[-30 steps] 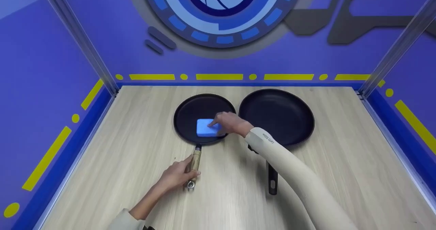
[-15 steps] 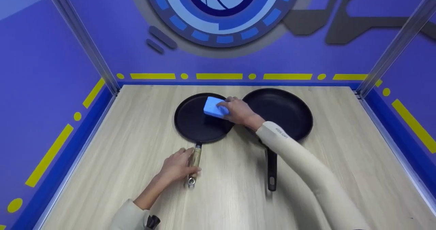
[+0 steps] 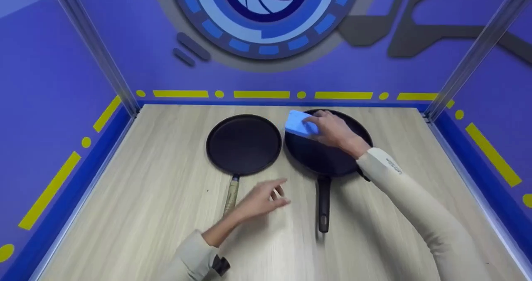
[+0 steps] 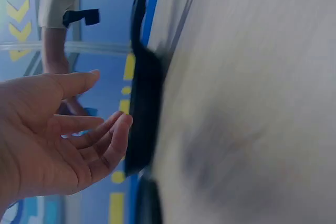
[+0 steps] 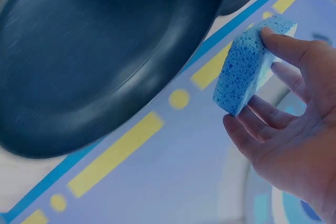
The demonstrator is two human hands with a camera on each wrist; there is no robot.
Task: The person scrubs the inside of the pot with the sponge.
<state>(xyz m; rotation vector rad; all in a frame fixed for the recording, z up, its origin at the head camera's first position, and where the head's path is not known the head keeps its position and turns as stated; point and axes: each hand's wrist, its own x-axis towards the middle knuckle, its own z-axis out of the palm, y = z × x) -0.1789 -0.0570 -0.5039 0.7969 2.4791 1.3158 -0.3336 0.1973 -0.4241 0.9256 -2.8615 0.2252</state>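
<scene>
My right hand (image 3: 332,129) pinches a blue sponge (image 3: 300,124) between thumb and fingers, held above the deep black frying pan (image 3: 328,160) on the right. In the right wrist view the porous sponge (image 5: 247,61) stands clear of the pan's rim. My left hand (image 3: 262,200) hovers between the two pan handles with fingers loosely bent and nothing in them; the left wrist view shows the bare palm (image 4: 58,150). To the left lies a flat black pan (image 3: 244,144) with a wooden handle (image 3: 232,195), partly hidden behind my left forearm.
Both pans sit side by side on a light wooden table (image 3: 145,181). The right pan's black handle (image 3: 323,206) points toward me. Blue printed panels (image 3: 199,77) with metal corner posts enclose the table at the back and sides.
My right hand has carried the sponge from the flat pan over to the deep pan. My left hand has let go of the wooden handle and shifted right.
</scene>
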